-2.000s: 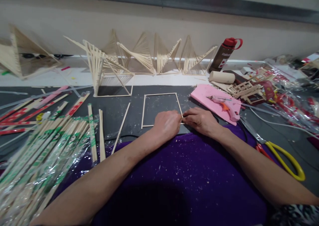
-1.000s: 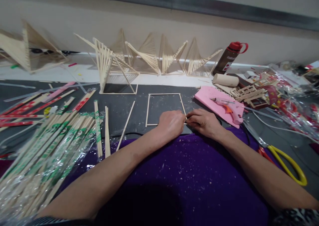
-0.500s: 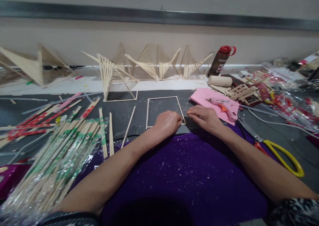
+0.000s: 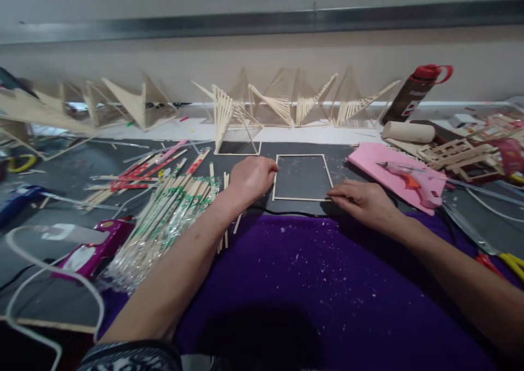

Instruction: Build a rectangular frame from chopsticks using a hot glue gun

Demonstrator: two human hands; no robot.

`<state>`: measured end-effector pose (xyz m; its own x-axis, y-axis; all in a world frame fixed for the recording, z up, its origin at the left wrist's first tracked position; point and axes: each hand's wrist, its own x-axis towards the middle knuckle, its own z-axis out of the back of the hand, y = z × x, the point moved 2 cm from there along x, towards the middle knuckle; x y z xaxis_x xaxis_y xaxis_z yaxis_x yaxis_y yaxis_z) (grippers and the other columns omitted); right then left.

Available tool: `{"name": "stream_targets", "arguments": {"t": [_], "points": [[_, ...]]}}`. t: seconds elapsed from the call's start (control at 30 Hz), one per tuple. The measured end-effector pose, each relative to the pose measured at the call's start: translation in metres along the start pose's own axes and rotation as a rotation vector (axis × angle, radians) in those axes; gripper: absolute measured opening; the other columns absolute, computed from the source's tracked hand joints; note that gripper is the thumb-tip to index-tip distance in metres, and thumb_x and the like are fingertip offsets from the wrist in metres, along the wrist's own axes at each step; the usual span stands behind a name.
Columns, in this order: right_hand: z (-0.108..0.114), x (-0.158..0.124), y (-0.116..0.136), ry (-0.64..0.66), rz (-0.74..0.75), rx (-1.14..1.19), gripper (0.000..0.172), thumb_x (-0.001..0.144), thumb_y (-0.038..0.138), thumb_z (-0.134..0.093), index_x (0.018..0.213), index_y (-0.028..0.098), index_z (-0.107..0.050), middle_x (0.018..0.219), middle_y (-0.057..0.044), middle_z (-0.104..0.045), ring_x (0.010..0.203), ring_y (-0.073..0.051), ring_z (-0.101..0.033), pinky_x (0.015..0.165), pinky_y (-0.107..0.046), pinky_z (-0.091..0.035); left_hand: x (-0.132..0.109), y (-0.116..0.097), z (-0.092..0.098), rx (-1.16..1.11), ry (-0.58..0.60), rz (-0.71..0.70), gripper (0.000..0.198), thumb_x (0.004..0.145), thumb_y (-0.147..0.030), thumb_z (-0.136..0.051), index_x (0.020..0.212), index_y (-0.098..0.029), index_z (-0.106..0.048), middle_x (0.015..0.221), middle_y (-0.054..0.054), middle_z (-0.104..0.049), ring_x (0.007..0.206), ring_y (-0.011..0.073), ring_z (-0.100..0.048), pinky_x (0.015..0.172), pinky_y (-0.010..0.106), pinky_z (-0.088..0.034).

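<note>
A square frame of thin wooden sticks (image 4: 302, 199) lies flat on the dark grey tabletop before me. My left hand (image 4: 254, 179) is closed, with its fingertips pinched on the frame's left side near the far corner. At the near right corner, my right hand (image 4: 362, 201) pinches the frame between thumb and fingers. The exact grip of the left fingertips is partly hidden behind the hand. Several loose sticks (image 4: 226, 218) lie beside my left forearm, next to plastic-wrapped packs of chopsticks (image 4: 164, 218).
Behind stand several twisted stick models (image 4: 272, 106) along the wall. To the right, a pink glue gun (image 4: 413, 179) rests on a pink pad (image 4: 368, 158), near scissors (image 4: 470, 229) and a bottle (image 4: 411, 95). Purple cloth (image 4: 286, 283) covers the near side.
My left hand has moved from the frame's near right corner to its left side. My right hand has come onto the near right corner. The view has swung left.
</note>
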<state>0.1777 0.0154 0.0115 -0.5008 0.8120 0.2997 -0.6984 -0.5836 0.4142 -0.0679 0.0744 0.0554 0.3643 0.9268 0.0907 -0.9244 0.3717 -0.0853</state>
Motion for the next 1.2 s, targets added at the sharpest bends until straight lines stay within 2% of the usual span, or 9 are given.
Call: {"name": "stream_targets", "arguments": {"t": [0.13, 0.2, 0.33, 0.53, 0.8, 1.2], "points": [[-0.006, 0.016, 0.016, 0.104, 0.060, -0.159, 0.024, 0.087, 0.027, -0.043, 0.093, 0.020, -0.065, 0.085, -0.005, -0.065, 0.076, -0.015, -0.060, 0.063, -0.026, -0.042, -0.015, 0.009, -0.013, -0.025, 0.046, 0.010, 0.026, 0.079, -0.023, -0.048, 0.095, -0.023, -0.069, 0.094, 0.006, -0.069, 0.089, 0.0220, -0.062, 0.073, 0.032, -0.045], [-0.013, 0.028, 0.024, 0.106, 0.091, -0.227, 0.024, 0.088, 0.026, -0.042, 0.093, 0.021, -0.065, 0.085, -0.005, -0.065, 0.076, -0.015, -0.058, 0.061, -0.026, -0.040, -0.021, 0.012, -0.018, -0.042, 0.057, -0.012, 0.026, 0.080, -0.024, -0.047, 0.095, -0.024, -0.068, 0.093, 0.004, -0.069, 0.088, 0.0207, -0.062, 0.072, 0.031, -0.044], [-0.034, 0.049, 0.034, 0.110, 0.128, -0.318, 0.025, 0.088, 0.025, -0.041, 0.093, 0.021, -0.065, 0.087, -0.005, -0.063, 0.078, -0.015, -0.055, 0.059, -0.026, -0.035, -0.027, 0.013, -0.029, -0.069, 0.049, -0.145, 0.027, 0.082, -0.020, -0.046, 0.098, -0.026, -0.067, 0.097, 0.001, -0.068, 0.088, 0.0173, -0.060, 0.074, 0.028, -0.043], [-0.058, 0.055, 0.035, 0.106, 0.166, -0.347, 0.025, 0.089, 0.027, -0.041, 0.092, 0.024, -0.065, 0.088, -0.004, -0.061, 0.076, -0.015, -0.048, 0.059, -0.026, -0.029, -0.027, 0.015, -0.042, -0.040, 0.030, -0.238, 0.027, 0.083, -0.020, -0.046, 0.098, -0.030, -0.066, 0.093, 0.000, -0.064, 0.087, 0.0156, -0.057, 0.071, 0.026, -0.041], [-0.062, 0.054, 0.031, 0.107, 0.156, -0.310, 0.024, 0.089, 0.025, -0.042, 0.091, 0.025, -0.066, 0.082, -0.003, -0.059, 0.073, -0.015, -0.046, 0.056, -0.027, -0.024, -0.025, 0.017, -0.047, -0.065, 0.056, -0.234, 0.021, 0.082, -0.022, -0.050, 0.091, -0.029, -0.067, 0.090, 0.000, -0.061, 0.086, 0.0139, -0.055, 0.070, 0.023, -0.040], [-0.060, 0.052, 0.031, 0.126, 0.170, -0.257, 0.027, 0.088, 0.023, -0.040, 0.090, 0.026, -0.067, 0.083, -0.004, -0.059, 0.073, -0.015, -0.045, 0.058, -0.027, -0.025, -0.025, 0.015, -0.046, -0.070, 0.056, -0.224, 0.021, 0.084, -0.021, -0.047, 0.092, -0.028, -0.066, 0.091, 0.000, -0.061, 0.087, 0.0131, -0.054, 0.070, 0.022, -0.039]]}}
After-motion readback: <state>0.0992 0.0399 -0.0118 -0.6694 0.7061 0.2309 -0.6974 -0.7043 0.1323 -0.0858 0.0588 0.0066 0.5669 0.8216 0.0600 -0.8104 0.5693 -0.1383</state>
